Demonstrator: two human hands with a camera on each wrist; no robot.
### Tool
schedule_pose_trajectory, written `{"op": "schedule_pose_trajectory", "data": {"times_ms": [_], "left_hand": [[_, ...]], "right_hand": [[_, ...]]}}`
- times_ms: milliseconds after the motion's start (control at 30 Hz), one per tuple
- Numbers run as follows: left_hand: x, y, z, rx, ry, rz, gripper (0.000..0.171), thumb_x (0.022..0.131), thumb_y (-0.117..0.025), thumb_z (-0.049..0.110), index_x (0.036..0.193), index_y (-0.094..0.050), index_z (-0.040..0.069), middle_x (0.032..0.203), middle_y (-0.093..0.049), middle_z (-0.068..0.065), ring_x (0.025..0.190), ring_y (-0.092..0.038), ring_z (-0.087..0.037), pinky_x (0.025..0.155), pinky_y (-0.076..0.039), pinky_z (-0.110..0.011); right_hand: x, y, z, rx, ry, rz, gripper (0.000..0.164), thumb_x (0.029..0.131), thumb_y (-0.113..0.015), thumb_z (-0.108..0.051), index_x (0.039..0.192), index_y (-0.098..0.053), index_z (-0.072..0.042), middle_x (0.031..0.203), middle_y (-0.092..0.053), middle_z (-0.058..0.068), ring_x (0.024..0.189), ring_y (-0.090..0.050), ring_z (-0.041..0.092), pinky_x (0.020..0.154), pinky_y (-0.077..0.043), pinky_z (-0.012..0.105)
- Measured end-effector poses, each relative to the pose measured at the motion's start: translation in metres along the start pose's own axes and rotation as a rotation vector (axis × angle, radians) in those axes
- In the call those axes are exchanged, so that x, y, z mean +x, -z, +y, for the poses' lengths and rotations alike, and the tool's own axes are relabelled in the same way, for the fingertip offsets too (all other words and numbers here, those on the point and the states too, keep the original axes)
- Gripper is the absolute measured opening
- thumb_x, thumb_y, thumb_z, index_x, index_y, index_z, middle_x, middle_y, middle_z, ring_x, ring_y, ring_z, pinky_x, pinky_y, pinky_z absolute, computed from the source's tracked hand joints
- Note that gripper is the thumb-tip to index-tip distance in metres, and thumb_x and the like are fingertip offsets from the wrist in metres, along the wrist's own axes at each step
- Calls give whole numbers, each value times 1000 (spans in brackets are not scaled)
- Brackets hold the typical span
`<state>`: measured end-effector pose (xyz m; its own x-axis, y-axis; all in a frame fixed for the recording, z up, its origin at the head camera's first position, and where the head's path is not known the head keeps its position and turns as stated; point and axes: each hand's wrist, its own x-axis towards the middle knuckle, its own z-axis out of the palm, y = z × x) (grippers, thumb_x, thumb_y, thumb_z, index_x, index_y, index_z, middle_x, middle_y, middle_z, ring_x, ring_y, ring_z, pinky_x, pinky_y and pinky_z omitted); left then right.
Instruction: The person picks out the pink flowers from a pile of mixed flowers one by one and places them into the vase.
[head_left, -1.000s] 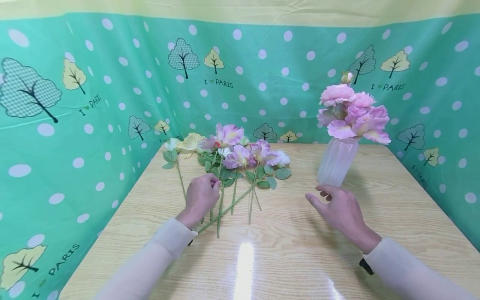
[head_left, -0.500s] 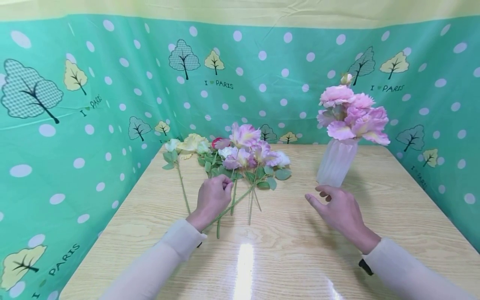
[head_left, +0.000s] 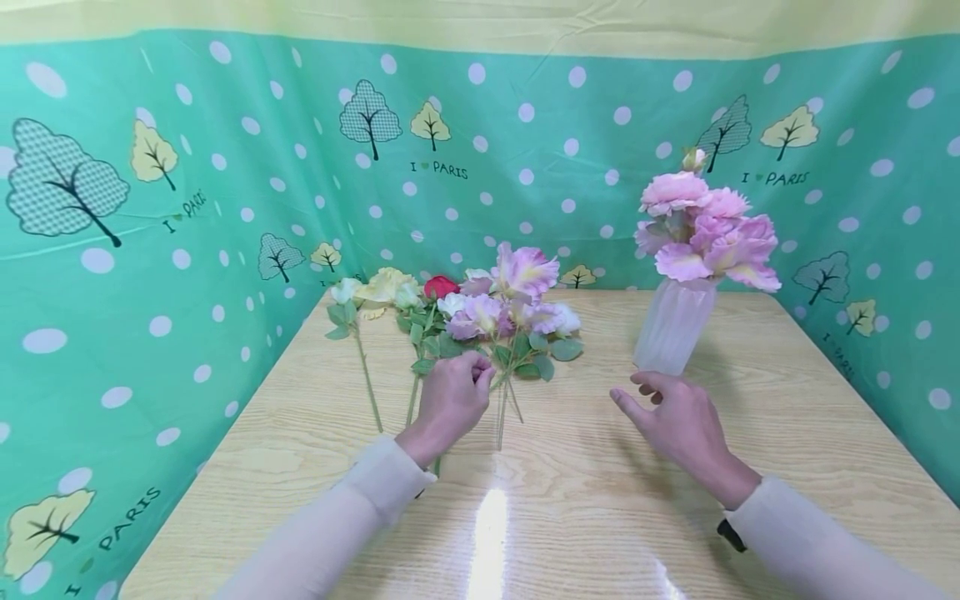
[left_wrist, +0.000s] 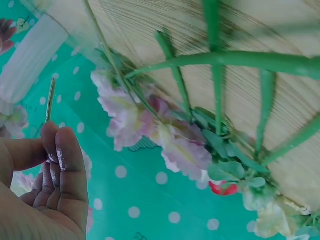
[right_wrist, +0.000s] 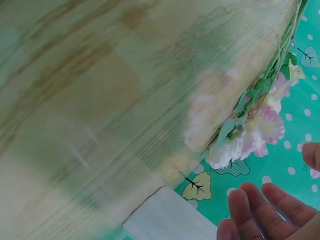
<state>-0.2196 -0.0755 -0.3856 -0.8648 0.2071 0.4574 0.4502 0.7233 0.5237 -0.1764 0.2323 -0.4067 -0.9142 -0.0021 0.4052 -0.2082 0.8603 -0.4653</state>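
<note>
My left hand point(head_left: 456, 393) pinches the thin green stem point(left_wrist: 50, 102) of an artificial flower between thumb and fingertips. The bloom that rises above this hand is a pink-purple flower point(head_left: 525, 272) with a yellowish centre, raised over the other blooms. To the right stands a ribbed, frosted white vase point(head_left: 673, 325) holding several pink and purple flowers point(head_left: 708, 221). My right hand point(head_left: 682, 421) hovers in front of the vase's base with its fingers loosely bent and nothing in them; the right wrist view shows those fingers point(right_wrist: 265, 210) apart from the vase.
Several flowers lie on the wooden table point(head_left: 570, 492) at the back left: a red one point(head_left: 441, 287), a yellow one point(head_left: 386, 285), a white one point(head_left: 345, 290) and purple ones point(head_left: 478, 317). Their stems point toward the front. A green dotted cloth point(head_left: 450, 208) encloses the table.
My left hand has moved to the right, carrying the pink-purple flower with it, so the red flower behind now shows. The right hand and the vase have stayed in place.
</note>
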Motion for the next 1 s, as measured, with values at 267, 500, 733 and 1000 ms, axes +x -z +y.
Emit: {"op": "schedule_pose_trajectory", "data": {"times_ms": [267,500,733,1000], "left_hand": [[0,-9,8,-18,-96,27,5,93,-73,5,89,-74,3,76,-73,-6,59,-64,-11,54,-51,-18],[-1,-14,16,-34,-140,33,5,92,-74,4,87,-73,2,73,-71,-6,57,-62,-10,53,-49,-16],[-1,-20,22,-23,-153,16,5,93,-74,7,89,-72,5,74,-71,-3,58,-59,-7,54,-48,-16],[0,-25,30,-61,-186,11,5,93,-73,6,89,-73,4,75,-72,-5,58,-62,-8,55,-49,-14]], "right_hand": [[-1,-2,0,-3,24,20,40,92,-76,-38,111,-75,-3,94,-76,14,81,-71,33,66,-56,50],[-2,-3,0,2,35,33,37,91,-77,-37,107,-76,-3,91,-76,14,80,-71,33,65,-57,50],[-2,-3,-1,12,32,28,39,92,-77,-38,109,-76,-3,93,-76,15,81,-72,34,66,-57,51],[-2,-4,-3,21,33,33,38,92,-76,-38,108,-76,-3,92,-76,13,81,-71,32,66,-56,50]]}}
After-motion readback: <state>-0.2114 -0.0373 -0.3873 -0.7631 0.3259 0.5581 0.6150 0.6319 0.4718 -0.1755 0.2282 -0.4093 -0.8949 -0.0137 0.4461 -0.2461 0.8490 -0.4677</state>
